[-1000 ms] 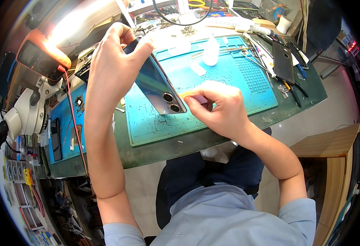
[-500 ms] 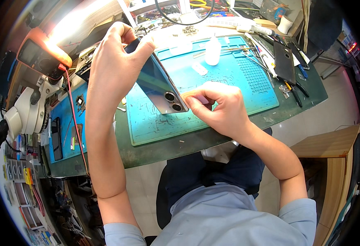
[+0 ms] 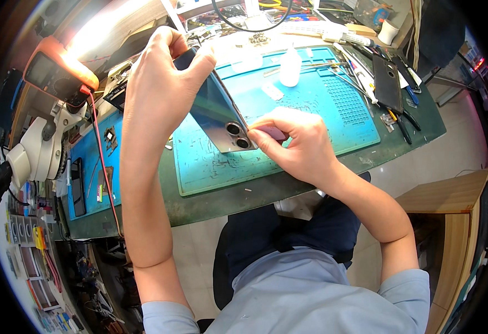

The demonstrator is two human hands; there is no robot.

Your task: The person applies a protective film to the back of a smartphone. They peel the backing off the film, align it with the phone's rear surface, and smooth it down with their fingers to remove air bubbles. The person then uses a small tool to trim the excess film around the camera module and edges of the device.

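Note:
My left hand (image 3: 163, 83) grips the top end of a smartphone (image 3: 217, 114), holding it tilted above a blue work mat (image 3: 311, 125). The phone's shiny dark back faces up, with two round camera lenses near its lower end. At the phone's right edge, beside the lenses, my right hand (image 3: 299, 142) is closed in a pinch. A bit of a thin pinkish piece (image 3: 277, 133) shows between its thumb and fingers; the rest is hidden. On the mat beyond stands a white squeeze bottle (image 3: 290, 68), with a small white piece (image 3: 272, 91) lying nearby.
Left of me stand an orange multimeter (image 3: 55, 69) with a red lead and a white microscope-like stand (image 3: 35, 150). Another phone (image 3: 77, 186) lies on a second blue mat. Pliers (image 3: 404, 129), tweezers and a dark phone back (image 3: 387, 83) crowd the right. A wooden cabinet (image 3: 439, 192) stands lower right.
The view has shifted slightly. My right hand's fingertips have moved a little up along the phone's edge, away from its lower corner. My left hand keeps its grip.

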